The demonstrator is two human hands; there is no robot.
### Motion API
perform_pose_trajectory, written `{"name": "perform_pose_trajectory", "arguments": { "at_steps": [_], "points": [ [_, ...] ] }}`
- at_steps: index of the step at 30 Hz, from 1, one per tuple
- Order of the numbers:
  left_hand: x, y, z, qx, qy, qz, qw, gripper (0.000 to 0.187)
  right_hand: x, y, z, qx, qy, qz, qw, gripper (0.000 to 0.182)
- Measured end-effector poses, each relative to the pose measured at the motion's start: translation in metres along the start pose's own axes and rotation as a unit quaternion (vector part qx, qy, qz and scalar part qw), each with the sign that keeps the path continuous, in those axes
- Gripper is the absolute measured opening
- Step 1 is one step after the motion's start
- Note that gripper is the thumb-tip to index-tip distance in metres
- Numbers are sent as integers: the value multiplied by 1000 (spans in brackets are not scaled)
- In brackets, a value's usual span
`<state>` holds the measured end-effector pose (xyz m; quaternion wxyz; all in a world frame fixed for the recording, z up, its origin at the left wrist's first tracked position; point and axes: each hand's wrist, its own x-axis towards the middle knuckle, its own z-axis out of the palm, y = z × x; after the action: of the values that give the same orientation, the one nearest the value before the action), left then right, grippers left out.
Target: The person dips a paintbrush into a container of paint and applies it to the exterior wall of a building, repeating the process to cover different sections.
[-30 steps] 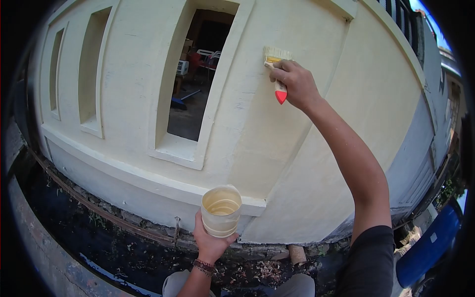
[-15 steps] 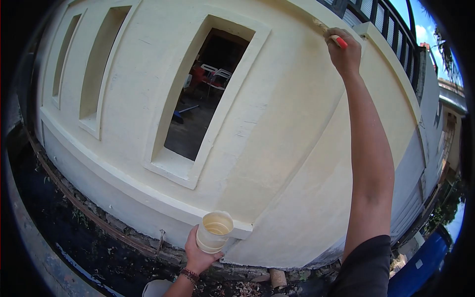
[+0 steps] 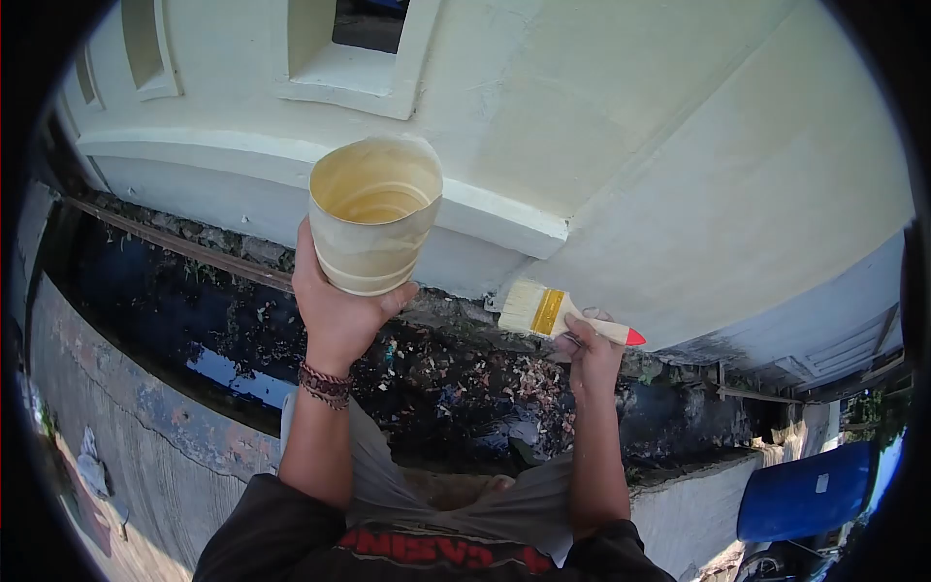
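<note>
My left hand [image 3: 337, 325] is wrapped round the lower part of a cream plastic paint container [image 3: 370, 257], held upright in front of the wall. Its inside is coated with cream, and a little yellowish paint appears to lie at the bottom. To the right, my right hand [image 3: 590, 354] grips a paintbrush [image 3: 549, 310] by its pale, red-tipped handle. The brush lies nearly level, its cream-coated bristles pointing left towards the container but apart from it. Beyond both hands stands the cream wall [image 3: 718, 213], with darker and lighter patches of paint.
Below runs a ditch of dark water [image 3: 184, 310] with dead leaves [image 3: 514, 388] in it. A ledge [image 3: 504, 221] juts from the wall under a window opening [image 3: 349, 68]. A concrete edge [image 3: 145, 378] borders the ditch at left; a blue barrel [image 3: 805, 492] lies at lower right.
My right hand has brought the paintbrush down from the top of the wall to near the container. The container is now higher and nearer in view, and the view has tilted downward.
</note>
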<state>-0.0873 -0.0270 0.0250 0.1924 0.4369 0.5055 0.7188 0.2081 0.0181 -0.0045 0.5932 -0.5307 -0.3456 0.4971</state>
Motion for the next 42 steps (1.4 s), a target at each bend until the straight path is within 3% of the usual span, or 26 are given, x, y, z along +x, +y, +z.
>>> {"name": "perform_pose_trajectory", "arguments": {
  "at_steps": [3, 8, 13, 16, 21, 23, 24, 27, 32, 37, 42],
  "points": [
    [-8, 7, 4, 47, -14, 8, 999, 89, 22, -1, -23, 73, -41, 90, 992, 24],
    [-18, 21, 25, 126, -65, 22, 990, 86, 35, -4, -39, 133, -92, 78, 984, 21],
    [-31, -8, 61, 121, -106, 20, 987, 87, 44, -7, -62, 173, -75, 81, 979, 20],
    [-46, -37, 87, 111, -127, 6, 986, 97, 49, -15, -79, 191, -66, 3, 979, 20],
    [-73, -84, 120, 137, -158, 51, 977, 90, 44, -35, -89, 280, -67, -47, 957, 27],
    [-78, -91, 128, 131, -164, 70, 975, 87, 45, -31, -97, 303, -149, -85, 937, 36],
    [-79, -94, 130, 141, -163, 100, 971, 85, 44, -30, -97, 300, -145, -77, 940, 44],
    [-80, -92, 131, 177, -166, 147, 959, 81, 34, -34, -86, 238, -181, -96, 950, 45],
    [-78, -92, 131, 196, -168, 178, 950, 79, 27, -37, -69, 158, -115, -90, 977, 47],
    [-79, -93, 126, 198, -159, 173, 952, 75, 20, -43, -57, 44, -109, -137, 984, 38],
    [-79, -91, 125, 203, -153, 216, 943, 71, 2, -46, -48, 27, -127, -198, 972, 30]
  ]
}}
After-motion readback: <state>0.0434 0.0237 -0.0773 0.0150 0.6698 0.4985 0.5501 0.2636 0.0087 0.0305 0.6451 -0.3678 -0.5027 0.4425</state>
